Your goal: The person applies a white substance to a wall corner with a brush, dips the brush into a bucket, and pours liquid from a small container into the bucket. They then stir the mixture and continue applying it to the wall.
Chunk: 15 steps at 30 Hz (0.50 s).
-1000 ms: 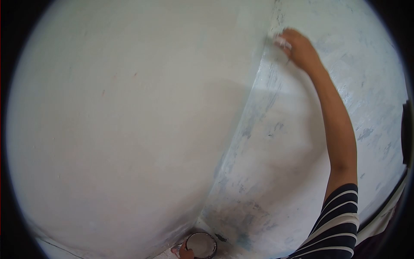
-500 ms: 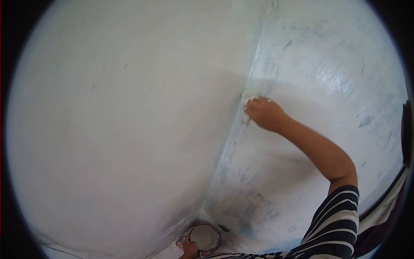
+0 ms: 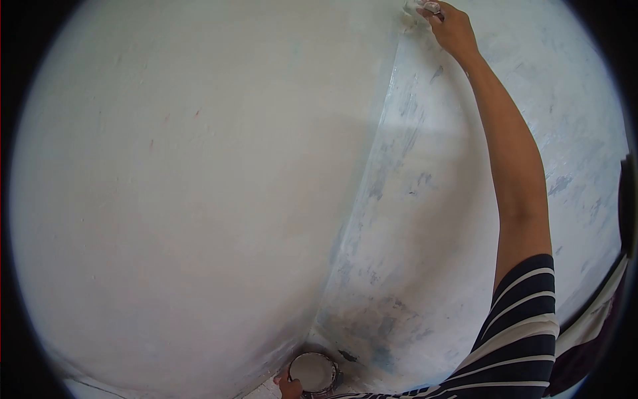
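Observation:
High on the right-hand wall, close to the corner, my right hand (image 3: 454, 30) is closed around a paintbrush (image 3: 409, 18). Its pale, paint-covered head is against the wall, and the fingers hide part of the handle. Down at the bottom of the view, my left hand (image 3: 290, 386) grips the rim of a round, dark-edged paint bucket (image 3: 313, 372). Whitish paint shows inside it. The right-hand wall (image 3: 425, 219) has patchy bluish-grey marks under thin white paint, with a wet sheen along the corner.
A smoother pale wall (image 3: 219, 199) fills the left side and meets the right-hand wall in a vertical corner. Behind my striped sleeve (image 3: 515, 326), at the right edge, hang white and dark cloths (image 3: 588, 339). A dark object (image 3: 626, 206) is above them.
My right hand has moved up along the corner with the paintbrush, and the arm is now stretched out. The left hand and bucket have shifted slightly down and left in view.

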Each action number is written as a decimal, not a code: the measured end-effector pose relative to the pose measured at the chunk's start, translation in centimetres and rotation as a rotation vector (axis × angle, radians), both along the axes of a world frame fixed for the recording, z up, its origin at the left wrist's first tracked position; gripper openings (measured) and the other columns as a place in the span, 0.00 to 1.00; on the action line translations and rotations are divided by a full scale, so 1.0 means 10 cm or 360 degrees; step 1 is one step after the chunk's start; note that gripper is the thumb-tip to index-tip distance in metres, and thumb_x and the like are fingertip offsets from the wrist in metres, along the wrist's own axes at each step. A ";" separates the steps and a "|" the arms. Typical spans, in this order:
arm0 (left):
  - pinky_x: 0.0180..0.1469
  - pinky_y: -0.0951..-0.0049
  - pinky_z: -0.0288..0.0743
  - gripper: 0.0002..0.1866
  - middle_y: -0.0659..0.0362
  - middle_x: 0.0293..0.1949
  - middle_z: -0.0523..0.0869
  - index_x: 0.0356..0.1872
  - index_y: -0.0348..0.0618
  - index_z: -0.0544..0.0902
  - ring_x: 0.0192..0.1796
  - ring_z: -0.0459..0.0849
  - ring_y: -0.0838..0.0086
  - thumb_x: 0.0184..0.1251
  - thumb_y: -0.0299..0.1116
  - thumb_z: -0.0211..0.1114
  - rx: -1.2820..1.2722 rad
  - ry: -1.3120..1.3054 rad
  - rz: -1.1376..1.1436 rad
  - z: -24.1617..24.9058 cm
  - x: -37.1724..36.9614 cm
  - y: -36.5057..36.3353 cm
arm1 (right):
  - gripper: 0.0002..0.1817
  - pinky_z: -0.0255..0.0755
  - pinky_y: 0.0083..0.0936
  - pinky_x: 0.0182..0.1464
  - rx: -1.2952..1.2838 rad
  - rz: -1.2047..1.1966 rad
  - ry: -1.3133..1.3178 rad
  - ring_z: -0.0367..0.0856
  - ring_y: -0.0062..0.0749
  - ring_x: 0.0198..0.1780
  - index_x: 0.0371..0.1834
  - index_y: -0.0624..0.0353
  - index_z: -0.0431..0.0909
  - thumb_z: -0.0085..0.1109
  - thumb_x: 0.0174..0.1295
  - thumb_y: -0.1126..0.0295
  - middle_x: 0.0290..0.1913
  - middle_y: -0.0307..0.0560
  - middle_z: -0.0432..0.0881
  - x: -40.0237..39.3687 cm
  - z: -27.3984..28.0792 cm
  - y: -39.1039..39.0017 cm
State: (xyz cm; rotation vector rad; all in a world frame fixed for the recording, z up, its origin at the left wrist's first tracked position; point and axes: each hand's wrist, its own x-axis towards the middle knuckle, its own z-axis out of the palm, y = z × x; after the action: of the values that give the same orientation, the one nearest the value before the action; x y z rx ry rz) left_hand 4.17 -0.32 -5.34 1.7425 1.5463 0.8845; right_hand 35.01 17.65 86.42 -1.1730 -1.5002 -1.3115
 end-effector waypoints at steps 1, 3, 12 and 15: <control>0.39 0.50 0.80 0.13 0.41 0.37 0.89 0.23 0.38 0.90 0.37 0.86 0.50 0.54 0.36 0.63 -0.0087 -0.0257 0.0157 -0.02 0.02 0.00 | 0.17 0.79 0.35 0.45 0.0002 0.0003 -0.0004 0.87 0.45 0.39 0.56 0.60 0.85 0.62 0.71 0.62 0.39 0.54 0.89 0.11 0.00 0.12; 0.39 0.51 0.80 0.13 0.40 0.37 0.89 0.22 0.39 0.90 0.37 0.86 0.51 0.53 0.38 0.64 -0.0170 -0.0514 0.0317 -0.19 0.02 0.04 | 0.15 0.79 0.37 0.50 0.0148 -0.0062 -0.0465 0.87 0.49 0.44 0.57 0.57 0.85 0.61 0.71 0.66 0.44 0.54 0.90 0.31 -0.04 0.33; 0.57 0.58 0.77 0.36 0.42 0.49 0.87 0.73 0.35 0.70 0.48 0.85 0.53 0.57 0.21 0.54 -0.0111 0.0326 -0.0125 -0.84 -0.18 0.10 | 0.12 0.79 0.40 0.58 -0.0812 -0.0421 -0.0976 0.84 0.47 0.56 0.49 0.62 0.84 0.59 0.64 0.74 0.53 0.55 0.84 0.22 -1.71 0.00; 0.59 0.60 0.76 0.36 0.44 0.52 0.86 0.73 0.35 0.71 0.51 0.84 0.55 0.56 0.19 0.53 -0.0263 0.0041 -0.0049 -0.82 -0.21 0.04 | 0.12 0.79 0.39 0.53 -0.0691 -0.0085 -0.0473 0.86 0.48 0.49 0.46 0.65 0.85 0.62 0.66 0.68 0.47 0.57 0.87 0.00 -1.57 -0.18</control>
State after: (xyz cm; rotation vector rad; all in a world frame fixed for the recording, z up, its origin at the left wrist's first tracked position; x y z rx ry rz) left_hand 2.10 0.04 -13.50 1.6607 1.5592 0.7011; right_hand 34.97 15.85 70.71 -1.3337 -2.0576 -1.2727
